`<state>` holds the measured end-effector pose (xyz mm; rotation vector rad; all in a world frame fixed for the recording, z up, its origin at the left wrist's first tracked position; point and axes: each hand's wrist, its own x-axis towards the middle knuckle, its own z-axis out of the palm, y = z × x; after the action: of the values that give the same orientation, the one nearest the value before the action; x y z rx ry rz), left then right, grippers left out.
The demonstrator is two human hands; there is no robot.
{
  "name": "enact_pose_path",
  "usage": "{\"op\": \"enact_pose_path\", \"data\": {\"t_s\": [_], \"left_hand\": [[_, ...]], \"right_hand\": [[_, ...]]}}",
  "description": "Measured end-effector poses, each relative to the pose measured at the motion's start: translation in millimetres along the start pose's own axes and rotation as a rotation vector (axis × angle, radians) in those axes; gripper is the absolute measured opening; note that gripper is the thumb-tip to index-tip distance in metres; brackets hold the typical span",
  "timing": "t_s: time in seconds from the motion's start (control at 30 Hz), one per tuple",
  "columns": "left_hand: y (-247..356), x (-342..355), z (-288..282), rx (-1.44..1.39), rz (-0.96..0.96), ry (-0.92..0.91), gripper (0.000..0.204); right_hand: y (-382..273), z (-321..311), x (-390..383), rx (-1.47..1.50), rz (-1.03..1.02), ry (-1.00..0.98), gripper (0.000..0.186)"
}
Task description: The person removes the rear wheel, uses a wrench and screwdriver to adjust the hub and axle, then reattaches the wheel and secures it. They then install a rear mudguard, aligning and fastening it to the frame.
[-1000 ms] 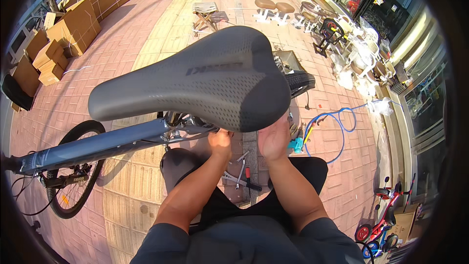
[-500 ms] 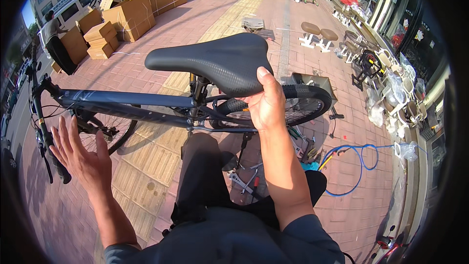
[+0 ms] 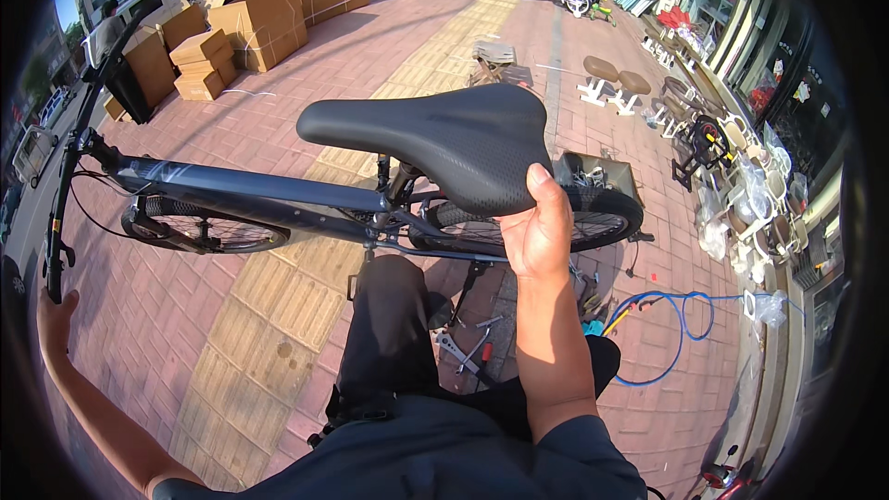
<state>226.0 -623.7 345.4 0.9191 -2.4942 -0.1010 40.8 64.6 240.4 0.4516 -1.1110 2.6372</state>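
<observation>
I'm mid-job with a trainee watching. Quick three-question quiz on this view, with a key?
1. Multiple choice: what does the left grip hold?
A) the front wheel
B) the handlebar
C) the kickstand

2. True or false: the right grip is on the narrow nose of the saddle.

3. Fill in: the stacked cardboard boxes stand toward the picture's upper ___ corner.

Key:
1. B, near its end.
2. False; it holds the wide rear, thumb on top.
3. Left.
</observation>
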Motion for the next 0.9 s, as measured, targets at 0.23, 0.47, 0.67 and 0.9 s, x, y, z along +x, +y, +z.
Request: {"op": "enact_pose_path", "data": {"t_s": [0.23,0.47,0.67,0.9], "left_hand": [[-51,70,20,0.444,-0.001,0.285,0.031],[-2,58,14,0.530,-0.131,0.280,0.033],[145,-42,42,0.453,0.296,0.807,0.047],[381,-207,173,-0.719,0.845,-0.248,0.037]], "right_hand": [[0,-2,3,-0.037,-0.006,-0.015,0.057],[2,-8,20,-0.082,0.032,0.015,0.053],[-1,-8,23,-0.082,0.052,0.026,0.046],[3,-24,16,-0.217,0.099,-0.020,0.053]]}}
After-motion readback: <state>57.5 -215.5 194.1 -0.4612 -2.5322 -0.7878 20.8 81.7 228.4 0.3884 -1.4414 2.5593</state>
